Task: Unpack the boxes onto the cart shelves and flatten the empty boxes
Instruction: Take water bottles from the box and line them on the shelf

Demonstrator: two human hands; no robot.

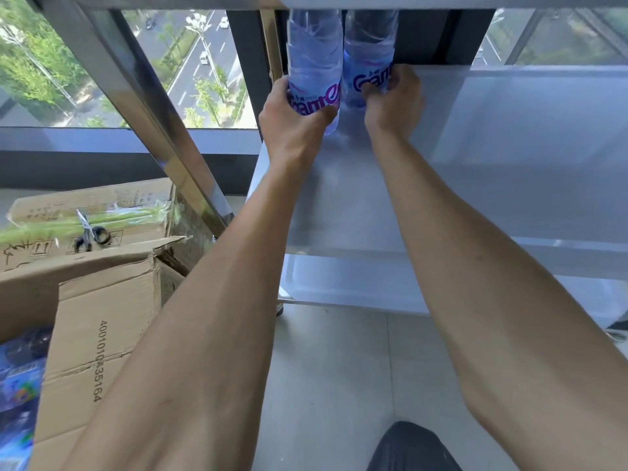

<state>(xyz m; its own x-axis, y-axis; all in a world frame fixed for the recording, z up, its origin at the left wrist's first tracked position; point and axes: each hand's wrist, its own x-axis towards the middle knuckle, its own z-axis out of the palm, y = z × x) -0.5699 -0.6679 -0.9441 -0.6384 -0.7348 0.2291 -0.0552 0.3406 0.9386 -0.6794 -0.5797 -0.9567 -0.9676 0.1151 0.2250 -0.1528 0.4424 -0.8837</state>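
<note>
On the middle shelf (492, 158) of the steel cart, way at the back left corner, I've got a water bottle in each hand. My left hand (292, 120) is wrapped around the base of the left bottle (314, 69), thumb across the front just under the purple lettering. My right hand (390, 100) is curled around the bottom of the right bottle (368, 56), fingers on the label. Both bottles are upright and sit right beside each other, pretty much touching, and their tops disappear behind the shelf above, so I can't see the caps. Whether the bases are fully down on the shelf is hard to tell from here.

Down on my left there's the open cardboard box (102, 321), flaps up, with more wrapped bottles (17, 385) showing inside at the edge of view. Behind it is another box (129, 202), closed, with loose clear tape on top and a pair of scissors (90, 232) lying on it. The lower shelf (356, 287) of the cart shows under my arms, and my knee (411, 447) pokes in at the bottom.
</note>
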